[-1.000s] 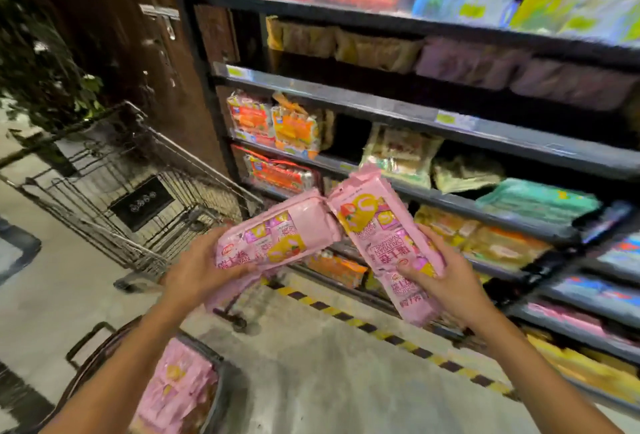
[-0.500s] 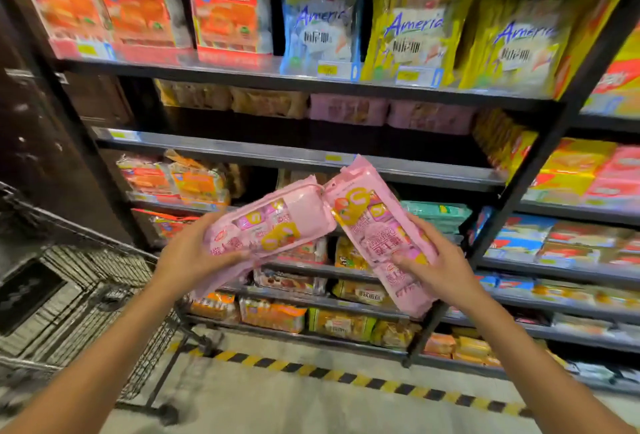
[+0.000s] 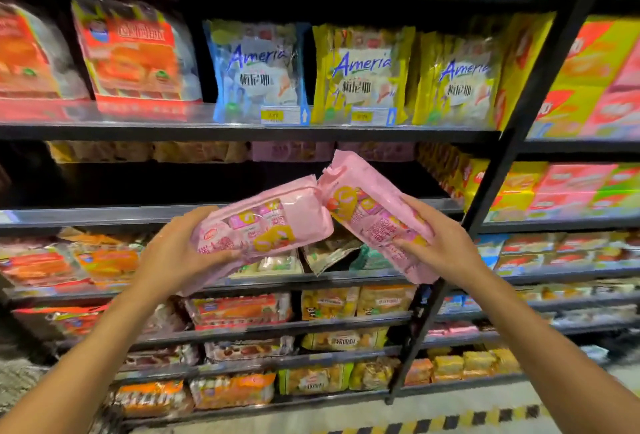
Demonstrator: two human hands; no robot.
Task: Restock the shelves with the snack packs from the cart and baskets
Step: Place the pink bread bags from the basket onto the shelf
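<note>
Two pink snack packs up in front of the shelves, one per hand. Left hand [image 3: 180,253], at 8 o'clock of centre, wrapped around the lower end of the left pack [image 3: 263,229], thumb across the printed front, fingers curled underneath. Right hand [image 3: 446,250], at 4 o'clock of centre, gripping the right pack [image 3: 374,215] the same way, thumb on the front. Top ends of the two packs touching near centre, the right one tilted up toward 11 o'clock.

Likely home: the dark, half-empty shelf [image 3: 225,213] just behind the packs, where matching pink packs [image 3: 291,151] lie at the back at 12 o'clock. Best done one pack at a time: leading with the sealed end, sliding flat over the front lip, label facing outward, pushing back until snug against the row already there. Worth keeping the grip low and loose, so as not to crush the contents.

Cart and baskets out of view. Depth of the dark shelf hard to judge. Fingers under both packs hidden. Print on the pink packs blurred and unreadable; the rear pink row too dim to confirm as the same product. Shelves at 3 and 9 o'clock smeared by blur.
</note>
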